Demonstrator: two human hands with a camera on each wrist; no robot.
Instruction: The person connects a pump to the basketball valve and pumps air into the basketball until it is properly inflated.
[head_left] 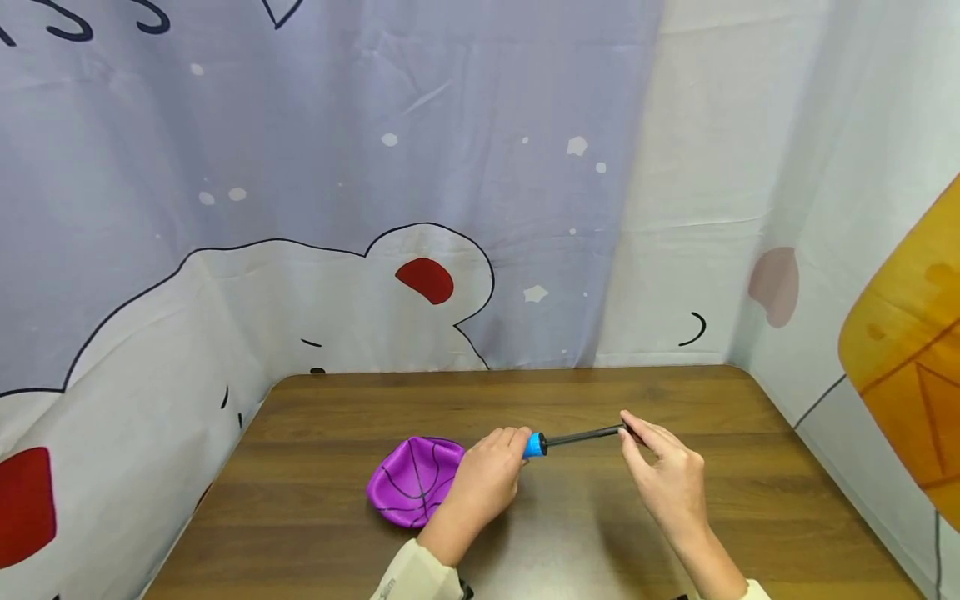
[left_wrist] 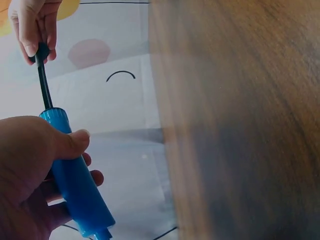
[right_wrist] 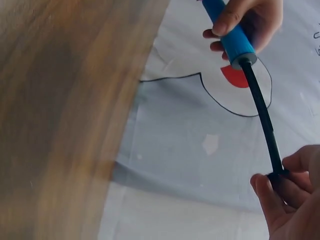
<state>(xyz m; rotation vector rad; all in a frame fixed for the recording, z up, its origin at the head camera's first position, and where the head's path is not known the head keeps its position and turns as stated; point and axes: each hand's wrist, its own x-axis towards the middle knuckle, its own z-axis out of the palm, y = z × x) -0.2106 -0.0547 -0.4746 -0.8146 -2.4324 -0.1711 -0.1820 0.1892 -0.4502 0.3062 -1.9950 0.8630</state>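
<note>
My left hand (head_left: 489, 473) grips the blue barrel of a small hand pump (left_wrist: 82, 195), thumb across its upper side. The pump's black rod (head_left: 585, 436) is drawn well out of the barrel, toward the right. At the rod's far end my right hand (head_left: 667, 479) pinches the small black handle (right_wrist: 277, 175) between thumb and fingers. Both hands hold the pump above the table. Just left of the left hand, a deflated purple ball (head_left: 412, 483) with black lines lies caved in on the tabletop, partly hidden by that hand.
A brown wood-grain table (head_left: 360, 408) spreads beneath the hands. Printed cloth (head_left: 525, 208) hangs along its back edge and down both sides.
</note>
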